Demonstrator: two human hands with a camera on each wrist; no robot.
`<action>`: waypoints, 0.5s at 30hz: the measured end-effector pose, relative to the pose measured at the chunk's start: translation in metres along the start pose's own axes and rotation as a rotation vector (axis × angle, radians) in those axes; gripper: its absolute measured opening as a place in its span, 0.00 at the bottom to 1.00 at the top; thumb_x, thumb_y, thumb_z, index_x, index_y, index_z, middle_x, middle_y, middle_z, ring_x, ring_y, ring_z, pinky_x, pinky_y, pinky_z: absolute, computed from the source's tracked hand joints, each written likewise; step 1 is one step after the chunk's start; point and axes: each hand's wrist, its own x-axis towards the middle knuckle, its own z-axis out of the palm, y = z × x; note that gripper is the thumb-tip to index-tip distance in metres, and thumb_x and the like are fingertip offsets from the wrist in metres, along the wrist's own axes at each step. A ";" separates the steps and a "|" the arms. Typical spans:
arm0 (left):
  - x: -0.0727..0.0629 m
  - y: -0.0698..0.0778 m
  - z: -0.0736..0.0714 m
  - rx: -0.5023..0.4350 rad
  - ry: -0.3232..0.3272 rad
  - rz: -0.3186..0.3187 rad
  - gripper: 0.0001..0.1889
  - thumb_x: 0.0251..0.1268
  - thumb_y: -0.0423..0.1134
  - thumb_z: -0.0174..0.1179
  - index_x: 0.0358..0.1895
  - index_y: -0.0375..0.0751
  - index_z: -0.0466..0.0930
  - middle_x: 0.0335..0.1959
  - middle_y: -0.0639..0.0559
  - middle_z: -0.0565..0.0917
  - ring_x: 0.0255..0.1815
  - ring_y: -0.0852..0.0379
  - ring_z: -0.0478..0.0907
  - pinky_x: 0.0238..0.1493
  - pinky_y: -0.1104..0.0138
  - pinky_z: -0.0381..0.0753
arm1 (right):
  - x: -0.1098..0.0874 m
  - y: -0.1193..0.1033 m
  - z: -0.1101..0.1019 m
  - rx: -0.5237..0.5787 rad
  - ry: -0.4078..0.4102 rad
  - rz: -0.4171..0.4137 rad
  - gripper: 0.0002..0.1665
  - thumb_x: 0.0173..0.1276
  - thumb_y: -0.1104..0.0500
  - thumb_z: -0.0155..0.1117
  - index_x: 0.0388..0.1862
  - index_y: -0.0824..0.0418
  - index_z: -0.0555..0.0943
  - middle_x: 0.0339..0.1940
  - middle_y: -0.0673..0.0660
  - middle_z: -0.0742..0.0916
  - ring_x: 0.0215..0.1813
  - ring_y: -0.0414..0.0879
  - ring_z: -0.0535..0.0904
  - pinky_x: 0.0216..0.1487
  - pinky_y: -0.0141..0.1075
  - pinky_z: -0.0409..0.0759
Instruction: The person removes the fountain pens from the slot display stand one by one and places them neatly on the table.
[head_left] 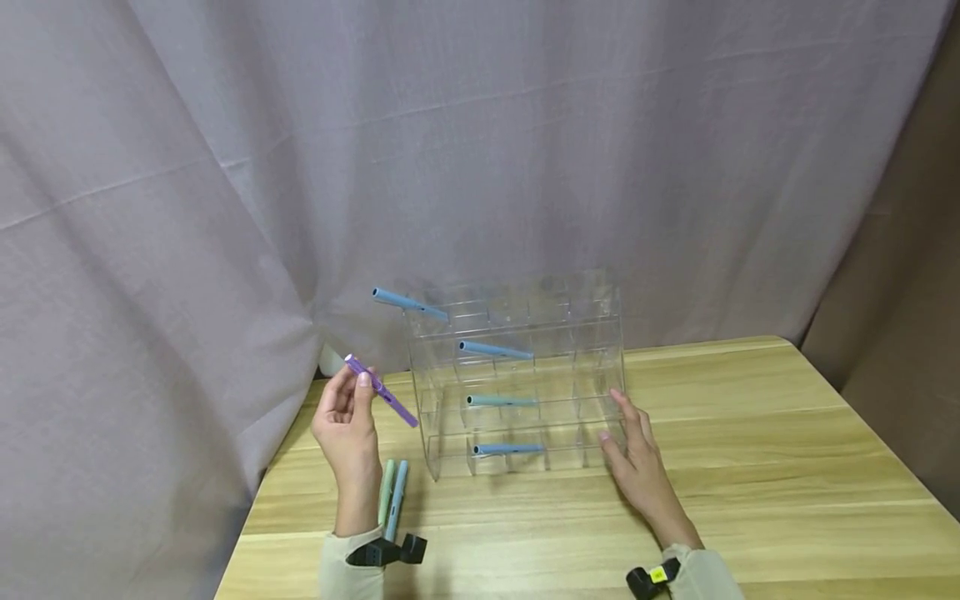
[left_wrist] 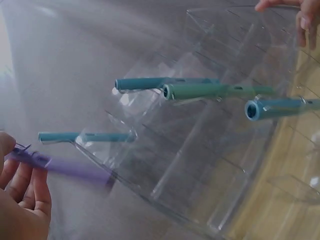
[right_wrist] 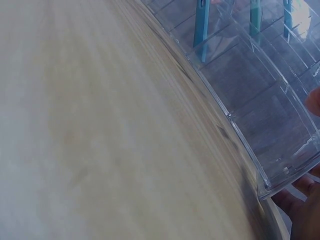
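Observation:
My left hand [head_left: 347, 425] pinches a purple pen [head_left: 382, 392] between thumb and fingers. The pen slants down toward the left side of a clear tiered organizer [head_left: 517, 321]. A blue pen [head_left: 408, 303] lies in its top row at the left, jutting out. Lower rows hold another blue pen [head_left: 495, 350], a green pen [head_left: 501, 401] and a bottom blue pen [head_left: 508, 449]. At the organizer's right side, my right hand [head_left: 637, 467] holds the edge, thumb toward the front and fingers along the outside. In the left wrist view the purple pen [left_wrist: 75, 171] is blurred.
A light green pen [head_left: 386, 490] and a blue pen [head_left: 397, 500] lie side by side on the wooden table [head_left: 750, 467], next to my left wrist. Grey curtain [head_left: 480, 150] hangs behind the table. Thin clear dividers split the organizer's rows.

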 end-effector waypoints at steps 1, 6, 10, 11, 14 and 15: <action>-0.001 -0.001 -0.002 0.010 -0.008 -0.002 0.14 0.73 0.28 0.67 0.58 0.28 0.85 0.38 0.55 0.93 0.39 0.63 0.91 0.48 0.74 0.89 | 0.000 0.000 0.000 0.000 0.001 0.000 0.45 0.81 0.64 0.58 0.90 0.48 0.53 0.79 0.70 0.69 0.78 0.76 0.66 0.69 0.82 0.66; -0.004 -0.008 -0.014 0.095 -0.064 -0.014 0.15 0.73 0.30 0.69 0.58 0.26 0.85 0.36 0.57 0.93 0.35 0.64 0.90 0.38 0.76 0.87 | 0.001 0.001 0.000 0.000 0.005 -0.005 0.44 0.81 0.64 0.58 0.89 0.52 0.54 0.78 0.71 0.69 0.78 0.76 0.66 0.70 0.81 0.66; -0.007 -0.015 -0.026 0.164 -0.114 -0.010 0.15 0.72 0.28 0.69 0.57 0.24 0.85 0.38 0.56 0.93 0.34 0.66 0.90 0.38 0.76 0.87 | 0.001 0.001 0.000 -0.005 0.001 -0.003 0.43 0.81 0.64 0.58 0.89 0.55 0.54 0.78 0.71 0.69 0.78 0.76 0.66 0.70 0.81 0.65; -0.008 -0.017 -0.030 0.180 -0.122 -0.011 0.15 0.71 0.27 0.69 0.57 0.24 0.85 0.38 0.56 0.93 0.34 0.66 0.89 0.39 0.76 0.88 | 0.000 0.001 0.000 -0.007 -0.001 0.000 0.43 0.81 0.64 0.58 0.89 0.53 0.54 0.78 0.71 0.69 0.78 0.76 0.66 0.70 0.81 0.65; -0.011 -0.022 -0.041 0.231 -0.135 -0.022 0.15 0.70 0.26 0.70 0.57 0.25 0.85 0.39 0.57 0.93 0.35 0.66 0.89 0.40 0.76 0.88 | 0.000 0.001 0.000 -0.008 -0.007 0.011 0.45 0.81 0.64 0.58 0.90 0.49 0.52 0.79 0.70 0.68 0.79 0.76 0.65 0.70 0.82 0.65; -0.013 -0.024 -0.046 0.250 -0.139 -0.027 0.15 0.70 0.26 0.70 0.57 0.26 0.85 0.39 0.58 0.93 0.35 0.66 0.89 0.40 0.76 0.88 | 0.000 0.000 0.000 -0.007 -0.009 0.013 0.45 0.82 0.63 0.58 0.90 0.48 0.52 0.79 0.70 0.68 0.79 0.77 0.65 0.70 0.82 0.65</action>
